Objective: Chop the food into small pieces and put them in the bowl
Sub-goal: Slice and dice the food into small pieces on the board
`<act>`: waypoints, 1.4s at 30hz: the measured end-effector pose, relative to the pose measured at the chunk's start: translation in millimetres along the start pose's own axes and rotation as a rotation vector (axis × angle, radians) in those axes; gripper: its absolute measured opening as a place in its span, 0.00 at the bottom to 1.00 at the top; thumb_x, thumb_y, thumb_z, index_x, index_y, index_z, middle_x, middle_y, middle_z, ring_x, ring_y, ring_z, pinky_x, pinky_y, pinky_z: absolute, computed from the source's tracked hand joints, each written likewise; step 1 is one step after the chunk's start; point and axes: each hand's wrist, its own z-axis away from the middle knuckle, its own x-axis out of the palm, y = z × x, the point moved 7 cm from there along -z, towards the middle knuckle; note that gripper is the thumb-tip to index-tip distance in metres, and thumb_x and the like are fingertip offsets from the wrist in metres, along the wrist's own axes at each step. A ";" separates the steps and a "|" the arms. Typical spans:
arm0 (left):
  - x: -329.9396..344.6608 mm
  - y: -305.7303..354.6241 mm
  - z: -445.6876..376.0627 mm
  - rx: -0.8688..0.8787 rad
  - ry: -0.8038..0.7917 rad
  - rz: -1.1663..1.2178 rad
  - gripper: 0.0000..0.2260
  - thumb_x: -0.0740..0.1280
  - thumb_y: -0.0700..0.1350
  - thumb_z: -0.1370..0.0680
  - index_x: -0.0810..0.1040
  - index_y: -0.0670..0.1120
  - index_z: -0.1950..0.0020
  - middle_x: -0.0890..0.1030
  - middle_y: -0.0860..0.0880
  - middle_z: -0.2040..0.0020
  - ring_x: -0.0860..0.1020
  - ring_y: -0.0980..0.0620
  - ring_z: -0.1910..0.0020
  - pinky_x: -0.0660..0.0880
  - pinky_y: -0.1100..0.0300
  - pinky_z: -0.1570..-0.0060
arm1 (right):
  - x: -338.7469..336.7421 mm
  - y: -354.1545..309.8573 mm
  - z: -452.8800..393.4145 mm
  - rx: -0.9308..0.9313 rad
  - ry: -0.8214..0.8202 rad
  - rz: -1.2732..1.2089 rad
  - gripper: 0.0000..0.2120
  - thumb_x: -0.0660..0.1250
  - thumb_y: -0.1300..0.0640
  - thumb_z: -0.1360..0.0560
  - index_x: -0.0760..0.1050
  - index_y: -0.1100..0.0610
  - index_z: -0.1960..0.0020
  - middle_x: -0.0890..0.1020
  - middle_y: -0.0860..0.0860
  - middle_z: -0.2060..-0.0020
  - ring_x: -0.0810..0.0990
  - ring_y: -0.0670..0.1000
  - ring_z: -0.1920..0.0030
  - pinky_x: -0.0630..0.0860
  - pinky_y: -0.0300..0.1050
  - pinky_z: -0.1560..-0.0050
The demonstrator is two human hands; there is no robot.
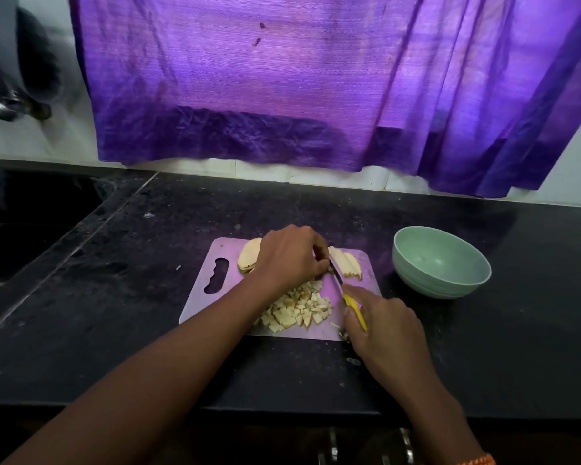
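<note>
Behind board (pixel 195 297), purple curtain (pixel 282 78), right, bowl (pixel 441 263)

Left hand (pixel 291 255) extended forward on a straight forearm, knuckles up, fingers curled downward, pinching. Right hand (pixel 381 325) lower and nearer the body, fingers wrapped in a closed grip, index finger extended forward.
</note>
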 end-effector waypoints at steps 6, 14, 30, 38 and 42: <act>1.5 0.0 0.3 -0.007 -0.010 0.008 0.07 0.75 0.58 0.22 0.89 0.57 0.52 0.87 0.60 0.54 0.80 0.58 0.62 0.73 0.61 0.66 | -3.7 0.4 3.0 -0.004 0.010 -0.029 0.20 0.61 0.45 0.18 0.73 0.44 0.27 0.83 0.53 0.57 0.79 0.56 0.57 0.77 0.53 0.57; -1.1 -6.0 -1.8 -0.035 -0.018 -0.002 0.03 0.77 0.52 0.23 0.90 0.54 0.54 0.87 0.56 0.59 0.74 0.59 0.70 0.68 0.62 0.70 | -15.3 20.2 -3.6 0.016 0.103 -0.090 0.25 0.56 0.41 0.22 0.72 0.41 0.26 0.82 0.51 0.63 0.80 0.57 0.60 0.78 0.53 0.59; -3.3 13.3 0.4 0.178 -0.022 -0.027 0.09 0.73 0.47 0.19 0.85 0.55 0.39 0.85 0.55 0.40 0.78 0.53 0.43 0.72 0.57 0.46 | -5.3 41.4 -24.3 0.036 0.062 -0.037 0.19 0.61 0.44 0.19 0.75 0.40 0.30 0.84 0.49 0.59 0.81 0.54 0.57 0.77 0.50 0.59; 19.8 33.9 0.1 0.362 -0.326 0.007 0.33 0.65 0.32 0.22 0.72 0.54 0.20 0.73 0.54 0.21 0.69 0.50 0.23 0.72 0.44 0.29 | -5.7 42.9 -24.4 0.097 0.086 0.052 0.16 0.58 0.44 0.21 0.73 0.40 0.35 0.82 0.49 0.60 0.80 0.57 0.56 0.77 0.51 0.60; 27.4 28.6 -3.9 0.386 -0.404 -0.022 0.39 0.62 0.29 0.24 0.69 0.60 0.18 0.69 0.59 0.19 0.66 0.52 0.21 0.73 0.43 0.30 | -5.2 42.7 -24.8 0.098 0.087 0.047 0.16 0.58 0.44 0.21 0.73 0.40 0.34 0.82 0.49 0.60 0.80 0.56 0.57 0.76 0.50 0.60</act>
